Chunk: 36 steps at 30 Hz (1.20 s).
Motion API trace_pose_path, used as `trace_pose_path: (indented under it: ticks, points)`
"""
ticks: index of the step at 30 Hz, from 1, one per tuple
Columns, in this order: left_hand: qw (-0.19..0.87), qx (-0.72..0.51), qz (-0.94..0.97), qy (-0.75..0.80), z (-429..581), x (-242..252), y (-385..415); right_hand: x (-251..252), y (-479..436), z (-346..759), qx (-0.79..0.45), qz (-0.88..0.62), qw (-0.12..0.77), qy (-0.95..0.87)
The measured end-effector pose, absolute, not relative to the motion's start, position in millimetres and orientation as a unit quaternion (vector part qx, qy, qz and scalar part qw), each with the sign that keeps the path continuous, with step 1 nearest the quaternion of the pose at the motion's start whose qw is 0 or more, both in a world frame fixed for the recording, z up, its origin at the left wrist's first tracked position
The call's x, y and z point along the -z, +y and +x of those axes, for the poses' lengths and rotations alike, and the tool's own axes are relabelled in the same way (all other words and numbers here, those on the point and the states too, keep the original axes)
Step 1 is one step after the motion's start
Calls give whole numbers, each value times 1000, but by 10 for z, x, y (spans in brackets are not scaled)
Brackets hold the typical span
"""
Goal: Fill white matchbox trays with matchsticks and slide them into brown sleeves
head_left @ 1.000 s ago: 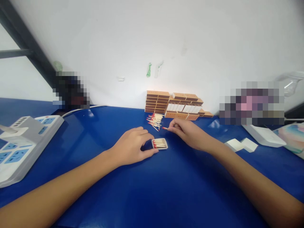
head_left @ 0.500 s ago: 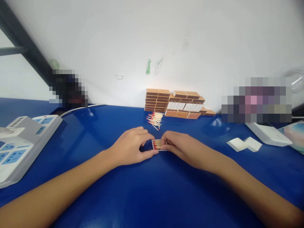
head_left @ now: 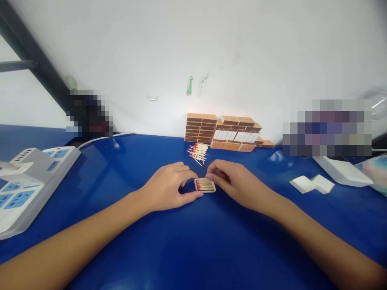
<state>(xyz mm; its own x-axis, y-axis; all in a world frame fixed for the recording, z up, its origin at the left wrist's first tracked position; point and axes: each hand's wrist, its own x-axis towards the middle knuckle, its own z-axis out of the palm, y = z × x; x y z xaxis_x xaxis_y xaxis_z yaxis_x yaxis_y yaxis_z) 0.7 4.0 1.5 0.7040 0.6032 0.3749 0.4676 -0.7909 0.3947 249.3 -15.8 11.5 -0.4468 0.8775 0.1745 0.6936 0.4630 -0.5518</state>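
A small white matchbox tray (head_left: 215, 187) lies on the blue table, holding a row of red-tipped matches (head_left: 204, 185). My left hand (head_left: 172, 185) grips its left end, forefinger at the far edge and thumb at the near edge. At the tray's far right corner is my right hand (head_left: 232, 179), its thumb and forefinger pinched together with nothing seen between them. Whether those fingertips touch the rim I cannot tell. Just beyond the tray is a loose pile of red-tipped matches (head_left: 198, 153).
Stacked matchboxes (head_left: 201, 127) stand against the wall, some with white trays showing at their ends. Two white folded pieces (head_left: 304, 184) lie to the right, near a white device (head_left: 341, 171). A power strip (head_left: 57, 169) with a plugged-in adapter is at the left.
My right hand has drawn back from over the matches to the tray's far right corner, uncovering the row. My left hand keeps its hold on the tray.
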Motion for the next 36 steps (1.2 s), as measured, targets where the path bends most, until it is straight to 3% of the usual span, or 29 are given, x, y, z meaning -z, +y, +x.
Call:
trace_pose_path:
  ticks: [6,12,21,36]
  points:
    - [143,-251,912,291,15,-19,19,54,181,2536,-137,-551,293,-770]
    - [125,-231,919,294,4,-9,31,27,474,2443,-105,-509,263,-813]
    - [102,-212,928,289,2,-45,16,-62,516,2594,-60,-448,133,-882]
    - [89,-220,931,278,-11,-35,24,-76,334,2313,-74,-510,181,-838]
